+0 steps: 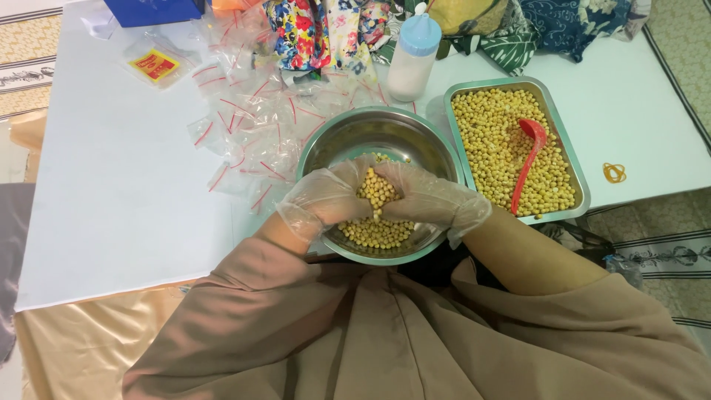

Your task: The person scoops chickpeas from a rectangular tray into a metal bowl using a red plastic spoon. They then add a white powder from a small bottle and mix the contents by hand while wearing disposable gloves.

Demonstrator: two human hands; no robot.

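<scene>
White surface (126,185), round steel bowl (333,141) at 6 o'clock, rectangular steel tray (578,178) at 3, small clear bags (252,126) and white bottle (411,59) toward 12, rubber band (614,172) far right.

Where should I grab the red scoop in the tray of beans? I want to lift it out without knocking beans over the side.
Probably by the lower end of the red scoop's long handle, near the tray's front rim. That end lies on top of the beans, thin and bare, while the bowl end sits among them farther back. Come from above on the near side and close the grip across the handle's width.
</scene>
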